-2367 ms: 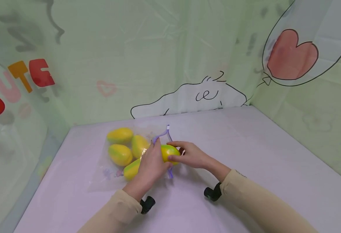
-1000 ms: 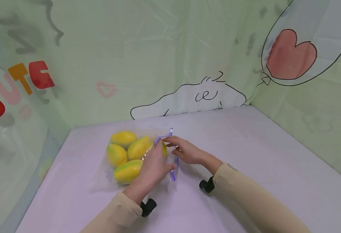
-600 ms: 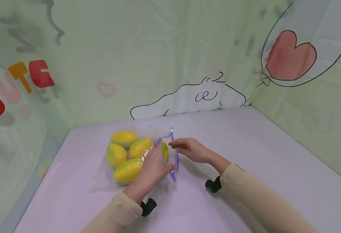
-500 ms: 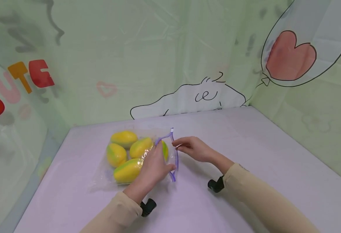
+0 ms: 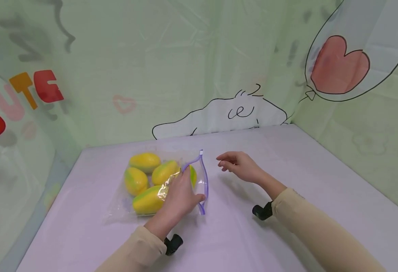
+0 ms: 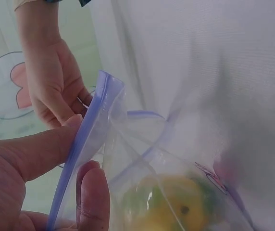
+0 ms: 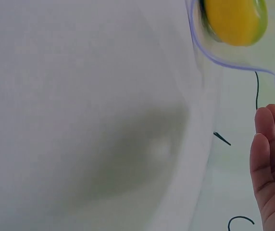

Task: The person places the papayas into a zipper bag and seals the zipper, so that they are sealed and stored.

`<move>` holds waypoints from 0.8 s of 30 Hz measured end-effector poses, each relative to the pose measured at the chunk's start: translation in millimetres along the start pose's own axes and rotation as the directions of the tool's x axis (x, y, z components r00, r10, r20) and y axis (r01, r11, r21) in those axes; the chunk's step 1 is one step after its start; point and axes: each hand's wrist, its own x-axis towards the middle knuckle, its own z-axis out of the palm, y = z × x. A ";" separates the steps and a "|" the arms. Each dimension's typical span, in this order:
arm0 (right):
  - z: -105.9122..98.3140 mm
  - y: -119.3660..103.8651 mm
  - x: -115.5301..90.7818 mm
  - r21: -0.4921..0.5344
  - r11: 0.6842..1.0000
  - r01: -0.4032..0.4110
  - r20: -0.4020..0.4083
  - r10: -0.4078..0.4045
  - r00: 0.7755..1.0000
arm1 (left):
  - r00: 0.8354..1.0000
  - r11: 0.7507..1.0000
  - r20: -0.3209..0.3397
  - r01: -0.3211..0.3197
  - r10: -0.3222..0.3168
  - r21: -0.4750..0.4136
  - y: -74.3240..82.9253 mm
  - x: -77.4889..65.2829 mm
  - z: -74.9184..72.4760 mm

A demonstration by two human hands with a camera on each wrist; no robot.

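Note:
A clear zip bag with a purple zip edge lies on the table, its mouth spread toward the right. Several yellow-green mangoes are inside; one mango sits just within the mouth, partly behind my left hand. That hand grips the bag's edge; in the left wrist view the thumb lies on one side of the purple strip and a finger on the other. To the right of the mouth, apart from it, my right hand hangs above the table with loosely bent fingers, holding nothing.
The table has a pale lilac cover. Green printed curtains stand along its back and sides. Each wrist wears a small black camera, such as the right wrist camera.
Earlier the right hand held a mango at the bag's mouth; that mango is now inside. The right hand has let go and drawn away to the right. The left hand still holds the bag's edge.

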 end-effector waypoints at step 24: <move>15.0 -25.9 69.8 -0.047 0.984 -0.172 0.019 0.173 0.985 | 0.998 0.999 0.068 0.019 -0.016 -0.037 -4.8 -0.6 6.4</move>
